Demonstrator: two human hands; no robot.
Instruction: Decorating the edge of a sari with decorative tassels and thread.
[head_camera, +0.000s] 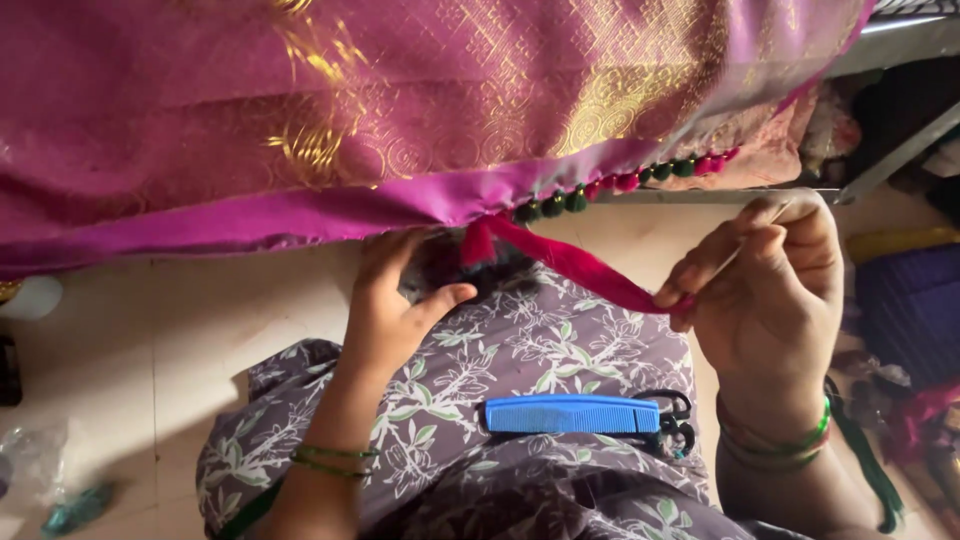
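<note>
Left hand (392, 305) pinching magenta silk saree hem (300, 215) above lap; right hand (765, 280) closed on taut red thread strand (580, 265). Risk: overpulling may snap strand or pucker hem, loosening bead tassels (620, 182).

It looks like a home sewing corner: a pale tiled floor (180, 330) lies below the hanging magenta silk cloth (300, 110), with heaped fabrics (900, 300) to its right and a metal frame (890, 40) beside it.
</note>
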